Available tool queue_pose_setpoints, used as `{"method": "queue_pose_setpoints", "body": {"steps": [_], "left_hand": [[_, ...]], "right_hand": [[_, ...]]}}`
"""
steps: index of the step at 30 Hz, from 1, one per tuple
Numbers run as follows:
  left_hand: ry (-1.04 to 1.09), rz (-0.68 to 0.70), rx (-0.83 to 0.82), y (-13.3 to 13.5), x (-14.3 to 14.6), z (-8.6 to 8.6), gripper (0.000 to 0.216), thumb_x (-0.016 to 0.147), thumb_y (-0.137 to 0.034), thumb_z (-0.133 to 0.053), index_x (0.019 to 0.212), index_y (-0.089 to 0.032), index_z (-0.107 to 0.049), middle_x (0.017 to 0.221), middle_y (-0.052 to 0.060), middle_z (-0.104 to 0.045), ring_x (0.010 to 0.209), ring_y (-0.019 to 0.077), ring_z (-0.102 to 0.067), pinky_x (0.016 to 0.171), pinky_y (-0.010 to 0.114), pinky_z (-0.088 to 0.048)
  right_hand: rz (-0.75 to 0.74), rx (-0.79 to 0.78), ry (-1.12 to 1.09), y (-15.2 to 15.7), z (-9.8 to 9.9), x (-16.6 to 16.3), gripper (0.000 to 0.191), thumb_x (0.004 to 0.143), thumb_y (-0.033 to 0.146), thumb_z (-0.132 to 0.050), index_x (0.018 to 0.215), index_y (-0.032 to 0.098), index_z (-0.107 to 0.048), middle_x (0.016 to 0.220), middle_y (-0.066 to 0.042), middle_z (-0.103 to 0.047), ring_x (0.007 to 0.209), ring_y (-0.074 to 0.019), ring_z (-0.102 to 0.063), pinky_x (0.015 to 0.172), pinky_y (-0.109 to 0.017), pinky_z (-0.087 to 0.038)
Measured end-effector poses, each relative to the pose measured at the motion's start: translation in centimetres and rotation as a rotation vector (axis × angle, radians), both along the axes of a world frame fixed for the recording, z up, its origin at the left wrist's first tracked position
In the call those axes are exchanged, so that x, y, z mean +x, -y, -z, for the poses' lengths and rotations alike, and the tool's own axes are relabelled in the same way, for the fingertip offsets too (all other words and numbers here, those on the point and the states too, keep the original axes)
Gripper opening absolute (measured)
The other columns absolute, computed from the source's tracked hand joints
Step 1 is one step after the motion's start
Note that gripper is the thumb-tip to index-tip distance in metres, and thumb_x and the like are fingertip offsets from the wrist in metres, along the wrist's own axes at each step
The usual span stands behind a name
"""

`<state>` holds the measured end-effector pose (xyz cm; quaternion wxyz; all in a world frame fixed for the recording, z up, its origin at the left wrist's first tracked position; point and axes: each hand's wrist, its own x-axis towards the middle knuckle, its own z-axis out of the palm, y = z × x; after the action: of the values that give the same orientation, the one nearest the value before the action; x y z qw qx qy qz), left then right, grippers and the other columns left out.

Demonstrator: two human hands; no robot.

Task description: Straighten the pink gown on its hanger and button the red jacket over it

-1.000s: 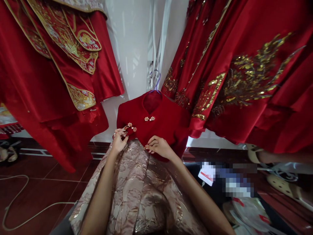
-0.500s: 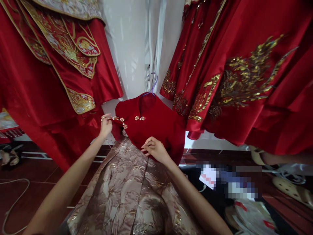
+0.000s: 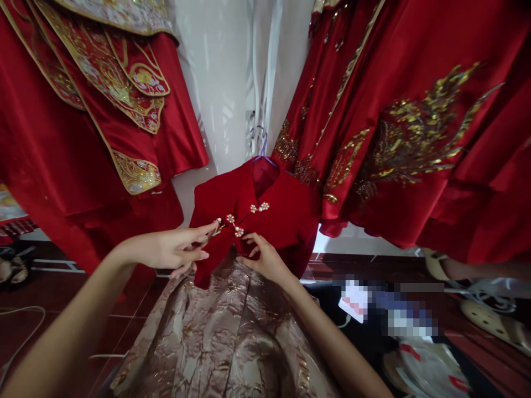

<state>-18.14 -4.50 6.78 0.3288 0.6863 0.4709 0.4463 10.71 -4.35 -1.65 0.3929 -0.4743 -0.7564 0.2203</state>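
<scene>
A red jacket (image 3: 277, 224) with a stand collar and flower-shaped bead clasps hangs on a thin purple hanger (image 3: 264, 148). Below it, a pinkish-gold brocade garment (image 3: 207, 337) fills the front of the view. My left hand (image 3: 174, 250) lies over the jacket's left front, its index finger stretched to the bead trim (image 3: 218, 223) and its thumb apart. Beside the lower bead clasp (image 3: 238, 230), my right hand (image 3: 265, 258) has bent fingers and thumb at the jacket's lower front edge, pinching the cloth. Part of the hem is hidden behind both hands.
Red embroidered gowns hang at the left (image 3: 141, 138) and right (image 3: 415, 143) against a white wall (image 3: 215, 83). At lower right a dark surface carries a white card (image 3: 354, 301) and rolls of tape (image 3: 431, 367). A white cable (image 3: 25, 337) lies on the tiled floor.
My left hand has let go of the pulled-out front flap and come right, over the jacket. The flap now lies across the front. My right hand has shifted slightly at the edge.
</scene>
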Motion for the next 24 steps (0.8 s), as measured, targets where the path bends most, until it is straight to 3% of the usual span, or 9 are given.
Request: {"method": "queue_pose_setpoints", "body": {"steps": [3, 6, 10, 12, 16, 21, 24], "left_hand": [[-0.048, 0.234, -0.276, 1.5, 2.9, 1.4, 0.065, 0.064, -0.026, -0.067, 0.126, -0.022, -0.047, 0.070, -0.003, -0.058, 0.038, 0.0073, -0.050, 0.037, 0.020, -0.041], [0.096, 0.097, -0.248, 2.2, 5.3, 4.7, 0.071, 0.066, -0.024, -0.063, 0.130, -0.020, -0.031, 0.065, -0.008, -0.054, 0.041, 0.0112, -0.057, 0.040, 0.021, -0.043], [0.152, -0.191, -0.199, 2.3, 7.9, 8.7, 0.065, 0.066, -0.019, -0.062, 0.119, -0.018, -0.024, 0.055, -0.014, -0.047, 0.039, 0.0131, -0.058, 0.044, 0.022, -0.044], [0.102, -0.261, -0.130, 2.2, 8.7, 9.5, 0.056, 0.066, -0.018, -0.061, 0.112, -0.019, -0.029, 0.053, -0.014, -0.048, 0.039, 0.0126, -0.058, 0.044, 0.020, -0.042], [-0.048, -0.252, -0.065, 2.1, 9.4, 9.7, 0.029, 0.069, -0.020, -0.058, 0.094, -0.018, -0.044, 0.051, -0.010, -0.053, 0.048, 0.0138, -0.062, 0.048, 0.020, -0.041], [-0.101, -0.190, -0.028, 2.0, 9.5, 10.8, 0.035, 0.073, -0.032, -0.061, 0.101, -0.017, -0.049, 0.057, -0.005, -0.056, 0.053, 0.0148, -0.060, 0.055, 0.025, -0.044], [-0.218, -0.135, 0.108, 1.9, 9.9, 12.1, 0.033, 0.072, -0.034, -0.063, 0.099, -0.018, -0.055, 0.079, 0.003, -0.060, 0.071, 0.0175, -0.061, 0.061, 0.028, -0.048]], "right_hand": [[0.052, 0.010, 0.104, -0.5, 0.7, 0.5, 0.031, 0.073, 0.035, -0.069, 0.100, 0.025, -0.059, 0.099, -0.002, -0.061, 0.073, -0.0122, -0.062, 0.069, -0.027, -0.050], [0.032, -0.053, 0.078, -1.2, 1.9, 0.7, 0.029, 0.074, 0.033, -0.067, 0.100, 0.024, -0.060, 0.093, -0.002, -0.066, 0.071, -0.0118, -0.062, 0.067, -0.025, -0.049], [0.055, -0.098, 0.063, -2.0, 3.3, 0.5, 0.030, 0.072, 0.032, -0.068, 0.099, 0.022, -0.060, 0.086, -0.001, -0.068, 0.067, -0.0114, -0.062, 0.063, -0.023, -0.048], [0.066, -0.114, 0.071, -2.3, 3.6, 0.6, 0.022, 0.074, 0.030, -0.066, 0.093, 0.020, -0.062, 0.080, -0.001, -0.069, 0.067, -0.0122, -0.063, 0.064, -0.023, -0.049], [0.022, -0.177, 0.036, -3.0, 3.5, 1.5, 0.012, 0.076, 0.025, -0.063, 0.085, 0.018, -0.064, 0.075, -0.003, -0.070, 0.069, -0.0128, -0.065, 0.065, -0.023, -0.050], [-0.034, -0.178, 0.039, -3.1, 3.1, 2.8, 0.025, 0.071, 0.031, -0.069, 0.091, 0.018, -0.063, 0.084, -0.003, -0.070, 0.065, -0.0115, -0.063, 0.061, -0.022, -0.049], [-0.114, -0.162, 0.063, -2.9, 3.7, 2.4, 0.023, 0.073, 0.030, -0.067, 0.093, 0.019, -0.063, 0.090, -0.003, -0.069, 0.065, -0.0102, -0.062, 0.060, -0.022, -0.048]]}}
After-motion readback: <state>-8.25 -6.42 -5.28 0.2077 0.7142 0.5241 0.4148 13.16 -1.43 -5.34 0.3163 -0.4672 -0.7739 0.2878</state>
